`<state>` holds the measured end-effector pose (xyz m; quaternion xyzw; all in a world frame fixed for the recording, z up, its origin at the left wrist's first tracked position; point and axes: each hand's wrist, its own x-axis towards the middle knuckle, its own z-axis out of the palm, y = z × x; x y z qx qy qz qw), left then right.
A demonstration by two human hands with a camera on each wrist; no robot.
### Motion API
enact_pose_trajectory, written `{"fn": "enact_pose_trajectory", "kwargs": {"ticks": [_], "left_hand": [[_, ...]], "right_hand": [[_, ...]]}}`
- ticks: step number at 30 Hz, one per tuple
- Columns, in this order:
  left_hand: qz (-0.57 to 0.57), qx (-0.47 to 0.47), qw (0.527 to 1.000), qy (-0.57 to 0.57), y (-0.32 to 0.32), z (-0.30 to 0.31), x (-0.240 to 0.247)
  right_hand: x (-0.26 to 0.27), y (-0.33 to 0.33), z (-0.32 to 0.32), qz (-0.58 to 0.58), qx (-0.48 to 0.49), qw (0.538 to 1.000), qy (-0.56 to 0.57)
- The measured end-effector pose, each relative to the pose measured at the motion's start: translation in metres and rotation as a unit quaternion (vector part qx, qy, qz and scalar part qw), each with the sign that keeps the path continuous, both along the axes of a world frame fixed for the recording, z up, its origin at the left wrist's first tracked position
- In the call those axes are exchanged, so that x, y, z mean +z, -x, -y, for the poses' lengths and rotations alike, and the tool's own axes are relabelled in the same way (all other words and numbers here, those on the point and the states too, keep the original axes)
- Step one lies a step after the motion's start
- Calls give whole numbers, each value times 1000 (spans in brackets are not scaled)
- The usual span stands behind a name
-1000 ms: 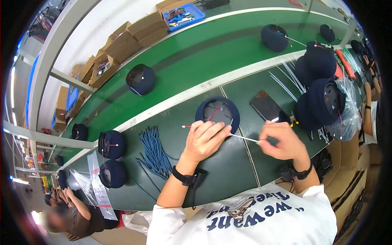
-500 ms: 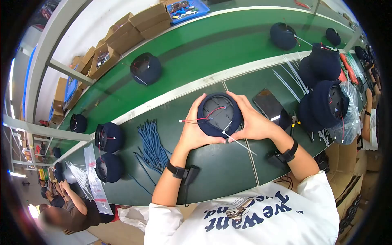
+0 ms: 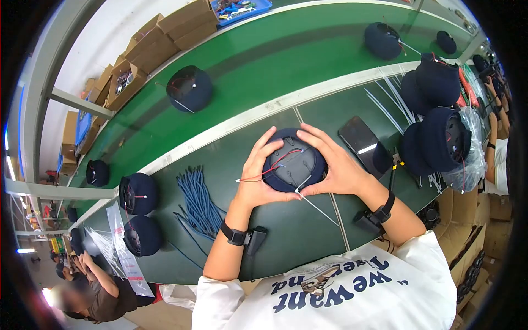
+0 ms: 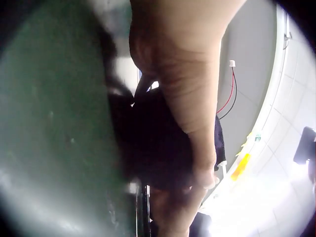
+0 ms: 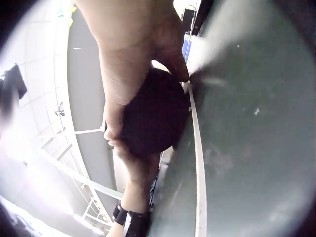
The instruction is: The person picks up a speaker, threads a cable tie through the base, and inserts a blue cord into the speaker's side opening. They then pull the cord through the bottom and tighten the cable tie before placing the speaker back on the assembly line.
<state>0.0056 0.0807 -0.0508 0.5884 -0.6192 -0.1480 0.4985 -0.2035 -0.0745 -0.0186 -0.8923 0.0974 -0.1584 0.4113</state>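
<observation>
A round navy fabric-covered shell faces up on the dark green table, its black plastic inside showing. Red wires come out of it toward the left, ending in a small white plug. From its near rim a white zip tie sticks out over the tabletop. My left hand grips the shell's left side, and my right hand clasps the right side. Both thumbs meet at the near rim, by the zip tie's head. In the right wrist view, the navy wall of the shell sits between both hands.
Blue cords lie in a bundle to the left. Beyond the right hand are a phone, cutters and loose white zip ties. Similar navy shells stand stacked at right; others sit on the green belt.
One second ago my right hand pinched the zip tie's end while my left covered the shell. Both hands have since moved round its sides; over the last half second they barely differ.
</observation>
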Motion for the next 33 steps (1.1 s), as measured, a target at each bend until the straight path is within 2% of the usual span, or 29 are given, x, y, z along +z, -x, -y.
{"fn": "enact_pose_trajectory", "kwargs": {"ticks": [4, 6, 8, 10, 11, 13, 14, 16, 17, 19, 23, 26, 29, 32, 33], "left_hand": [[23, -2, 1000, 11, -4, 0, -2], [47, -5, 999, 24, -5, -1, 4], [28, 40, 999, 12, -14, -16, 14], [1, 139, 985, 107, -28, -37, 17], [70, 173, 971, 146, -26, -51, 23], [202, 213, 929, 224, -3, -62, 38], [246, 141, 939, 196, 18, -57, 57], [213, 19, 969, 125, 39, -28, 57], [180, 7, 977, 116, 42, -20, 44], [141, 8, 984, 108, 45, -10, 30], [170, 30, 977, 127, 47, -6, 24], [145, 83, 977, 134, 50, -9, 15], [175, 79, 971, 141, 45, -9, 6], [230, 125, 953, 151, 44, -20, 33], [208, 191, 944, 167, 42, -32, 30]], "right_hand": [[0, 0, -1, 9, -12, 999, 43], [9, 5, -2, 24, -10, 999, 18], [19, 15, -1, 45, -4, 998, 34], [24, 34, -4, 65, 7, 995, 81], [24, 39, -8, 60, 30, 990, 120], [22, 36, -23, 74, 32, 989, 126], [15, 33, -27, 86, 37, 987, 128], [7, 28, -31, 112, 34, 986, 119], [5, 26, -32, 125, 35, 985, 115], [3, 26, -35, 142, 7, 988, 57], [-3, 27, -34, 167, -20, 986, 2], [-11, 28, -28, 201, -17, 978, -59], [-17, 33, -20, 209, 6, 975, -81], [-2, 39, -8, 204, 45, 973, -102], [-6, 39, 1, 233, 36, 958, -161]]}}
